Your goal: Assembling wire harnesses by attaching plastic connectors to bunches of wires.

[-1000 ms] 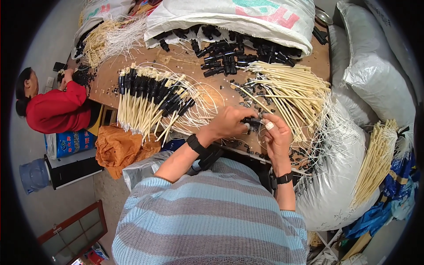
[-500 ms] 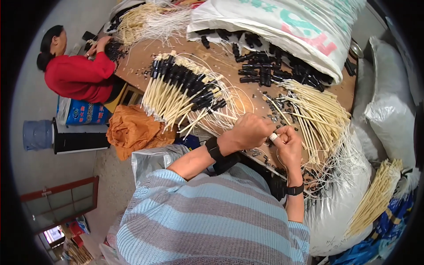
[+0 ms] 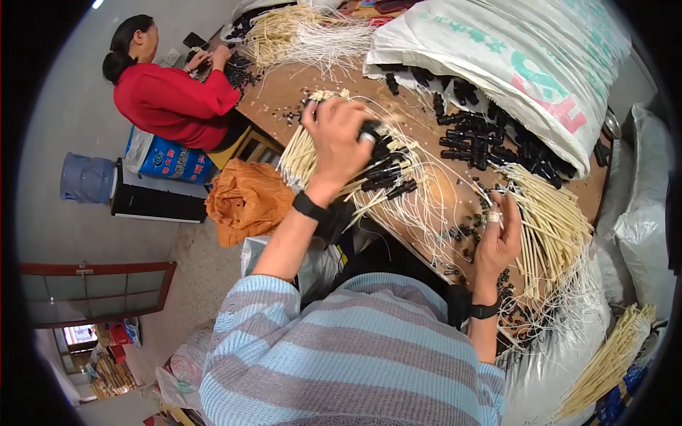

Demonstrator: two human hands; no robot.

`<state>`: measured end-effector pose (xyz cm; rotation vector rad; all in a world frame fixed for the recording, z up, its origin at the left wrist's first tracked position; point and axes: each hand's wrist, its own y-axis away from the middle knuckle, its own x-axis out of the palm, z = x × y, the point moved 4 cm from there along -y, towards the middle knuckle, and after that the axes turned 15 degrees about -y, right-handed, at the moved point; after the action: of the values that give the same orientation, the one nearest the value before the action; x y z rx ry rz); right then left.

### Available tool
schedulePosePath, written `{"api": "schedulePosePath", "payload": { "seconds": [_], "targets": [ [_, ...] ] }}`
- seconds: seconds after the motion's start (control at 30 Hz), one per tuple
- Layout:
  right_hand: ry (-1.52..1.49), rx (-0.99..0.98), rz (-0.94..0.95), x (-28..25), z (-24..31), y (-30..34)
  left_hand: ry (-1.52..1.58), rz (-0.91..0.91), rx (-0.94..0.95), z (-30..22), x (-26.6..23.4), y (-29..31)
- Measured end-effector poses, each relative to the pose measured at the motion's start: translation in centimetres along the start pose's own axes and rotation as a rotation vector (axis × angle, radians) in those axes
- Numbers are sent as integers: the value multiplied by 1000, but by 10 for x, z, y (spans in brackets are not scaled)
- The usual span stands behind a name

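My left hand (image 3: 338, 138) is curled over the left pile of cream tubes (image 3: 301, 157), which have black sockets at their ends. A black socket (image 3: 369, 130) shows beside its thumb; the hand closes on it, partly hiding it. Lower right, my right hand (image 3: 495, 245) is raised beside the other pile of cream tubes (image 3: 550, 224), with pale tape round one finger. Its fingertips come together on a thin white wire (image 3: 458, 175), which runs left toward the socketed pile. Loose white wires spread between the two piles.
A large white woven sack (image 3: 490, 53) spills black sockets (image 3: 469, 142) onto the brown table (image 3: 298, 82). Small black parts (image 3: 465, 234) lie near my right hand. At the far left a person in red (image 3: 167, 99) works over black parts. An orange bag (image 3: 245, 199) stands beside the table.
My hands, together before, are now apart. The left moved up and left over the socketed pile; the right stayed beside the other pile. The view has shifted, moving the scene rightward.
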<state>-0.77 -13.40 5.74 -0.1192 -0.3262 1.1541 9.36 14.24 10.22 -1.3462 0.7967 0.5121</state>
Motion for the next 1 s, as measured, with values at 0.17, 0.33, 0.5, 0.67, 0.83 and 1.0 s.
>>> {"api": "schedulePosePath", "payload": {
  "seconds": [0.17,0.33,0.5,0.67,0.83,1.0],
  "targets": [
    [675,-266,607,23,3,12,-144,-8,-195,50,27,-5],
    [668,-77,225,-44,-25,2,443,63,158,-47,33,-7],
    [1081,-25,167,-97,-16,-5,475,308,284,-131,94,-2],
    [1134,14,217,-107,-25,3,387,552,147,-142,127,10],
    [1126,16,284,-110,-32,3,619,585,164,-156,118,27],
    [854,-29,242,-102,-7,6,927,757,66,-146,105,40]
  ]
}}
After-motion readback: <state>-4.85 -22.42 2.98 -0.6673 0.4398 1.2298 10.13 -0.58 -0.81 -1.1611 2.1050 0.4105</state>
